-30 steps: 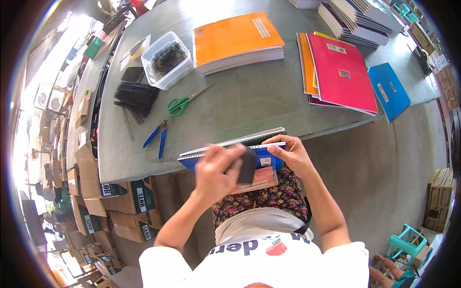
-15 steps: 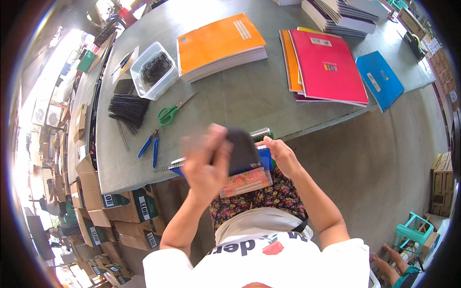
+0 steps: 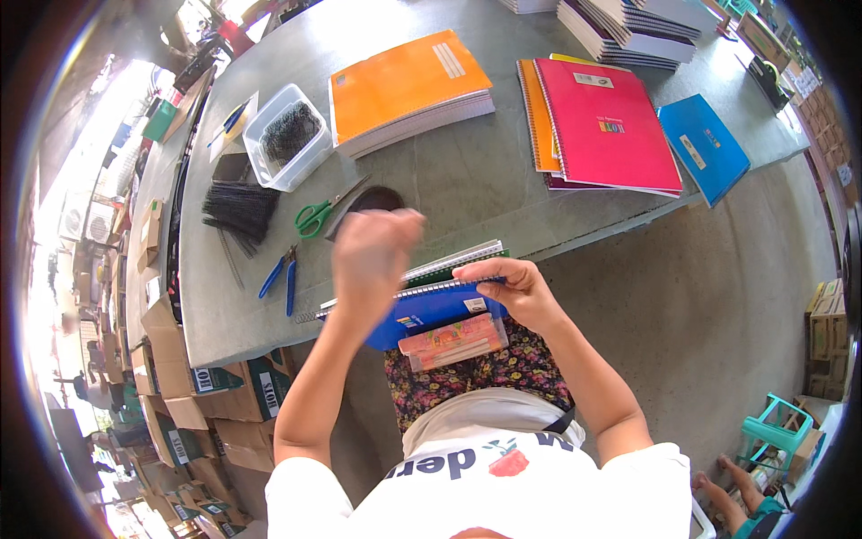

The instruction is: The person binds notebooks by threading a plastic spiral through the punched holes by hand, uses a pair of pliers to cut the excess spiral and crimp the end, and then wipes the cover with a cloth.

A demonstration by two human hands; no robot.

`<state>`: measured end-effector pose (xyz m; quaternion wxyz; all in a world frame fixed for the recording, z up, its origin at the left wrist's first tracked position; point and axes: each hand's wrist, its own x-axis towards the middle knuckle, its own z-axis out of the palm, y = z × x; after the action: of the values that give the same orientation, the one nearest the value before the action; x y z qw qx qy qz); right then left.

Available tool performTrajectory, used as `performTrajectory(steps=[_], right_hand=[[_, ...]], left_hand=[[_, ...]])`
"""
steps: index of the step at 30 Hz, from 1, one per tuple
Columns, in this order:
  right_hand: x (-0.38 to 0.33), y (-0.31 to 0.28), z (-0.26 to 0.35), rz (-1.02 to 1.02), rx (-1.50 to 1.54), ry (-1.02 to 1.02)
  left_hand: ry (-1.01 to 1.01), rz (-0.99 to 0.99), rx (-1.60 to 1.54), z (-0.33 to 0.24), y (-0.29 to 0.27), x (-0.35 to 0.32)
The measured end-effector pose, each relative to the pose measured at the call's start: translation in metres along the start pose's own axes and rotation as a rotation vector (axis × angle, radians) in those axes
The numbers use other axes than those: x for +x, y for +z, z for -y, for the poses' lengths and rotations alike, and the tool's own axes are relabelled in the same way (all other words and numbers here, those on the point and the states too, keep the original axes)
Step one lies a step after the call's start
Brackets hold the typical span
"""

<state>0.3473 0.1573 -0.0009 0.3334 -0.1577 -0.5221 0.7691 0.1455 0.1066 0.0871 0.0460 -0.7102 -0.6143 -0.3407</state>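
My left hand (image 3: pixel 373 256), smeared by motion, is closed on a black, rounded, flat thing (image 3: pixel 382 198) above the table, mostly hidden behind the fingers. My right hand (image 3: pixel 516 287) pinches the right end of the wire spine of a blue spiral notebook (image 3: pixel 386 334), tilted between the table's front edge and my lap. A clear packet (image 3: pixel 453 341) with an orange and pink print lies against the blue cover. Behind the spine show a green notebook edge and white pages (image 3: pixel 453 260). Left of my left hand lie green-handled scissors (image 3: pixel 314 218) and blue-handled pliers (image 3: pixel 285 269).
On the grey table (image 3: pixel 431 193) are a clear tub of black wire pieces (image 3: pixel 289 139), a bundle of black wires (image 3: pixel 238 207), a thick orange stack (image 3: pixel 413 90), red and orange notebooks (image 3: pixel 611 126) and a blue one (image 3: pixel 705 148). Cardboard boxes (image 3: pixel 229 404) stand at the lower left.
My left hand has moved the black thing up off the blue notebook and over the table near the scissors. The notebook's cover and spine now show. My right hand has moved slightly.
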Motion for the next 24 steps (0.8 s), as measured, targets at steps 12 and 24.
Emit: performTrajectory(steps=[12, 24], right_hand=[[-0.017, -0.01, -0.014, -0.043, -0.576, 0.266], [-0.018, 0.003, -0.008, -0.051, -0.838, 0.085]], left_hand=[[-0.038, 0.314, -0.313, -0.052, 0.051, -0.025], [-0.071, 0.159, -0.231, -0.049, 0.036, -0.026]])
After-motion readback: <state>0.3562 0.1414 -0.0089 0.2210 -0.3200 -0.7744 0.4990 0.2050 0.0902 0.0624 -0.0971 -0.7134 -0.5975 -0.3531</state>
